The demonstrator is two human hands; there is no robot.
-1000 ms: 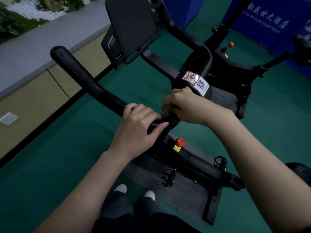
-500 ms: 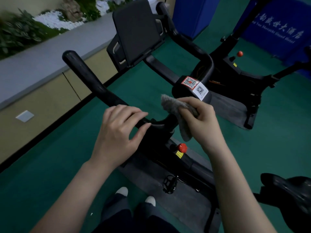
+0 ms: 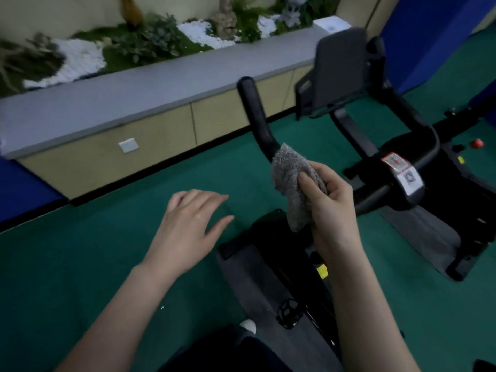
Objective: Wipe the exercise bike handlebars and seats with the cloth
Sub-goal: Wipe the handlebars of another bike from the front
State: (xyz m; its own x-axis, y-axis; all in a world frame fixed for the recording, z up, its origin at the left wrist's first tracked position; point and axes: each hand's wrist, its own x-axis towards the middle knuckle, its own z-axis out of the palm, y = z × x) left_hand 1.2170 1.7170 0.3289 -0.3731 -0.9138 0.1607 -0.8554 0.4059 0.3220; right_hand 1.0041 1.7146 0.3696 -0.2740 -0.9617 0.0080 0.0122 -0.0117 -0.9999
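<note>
My right hand [image 3: 329, 202] grips a bunched grey cloth [image 3: 291, 181] just below the near left bar of the black handlebars [image 3: 257, 116]. The cloth's top edge overlaps the lower end of that bar. My left hand [image 3: 192, 224] hovers over the green floor to the left, fingers relaxed and holding nothing, clear of the bike. The handlebar's right loop [image 3: 418, 135] curves round to a stem with stickers [image 3: 401, 170]. A dark screen panel [image 3: 341, 68] stands above the bars. No seat shows in this view.
The bike frame, a yellow tag [image 3: 322, 271] and a pedal [image 3: 288, 314] sit on a grey mat [image 3: 257, 291] below my hands. A second bike with a red knob [image 3: 477, 143] stands at the right. A grey-topped low cabinet [image 3: 134, 84] with plants runs along the back.
My left hand has let go of the handlebar and moved left, off the bike. My right hand has lifted the cloth off the centre of the bars. The view has swung to the left.
</note>
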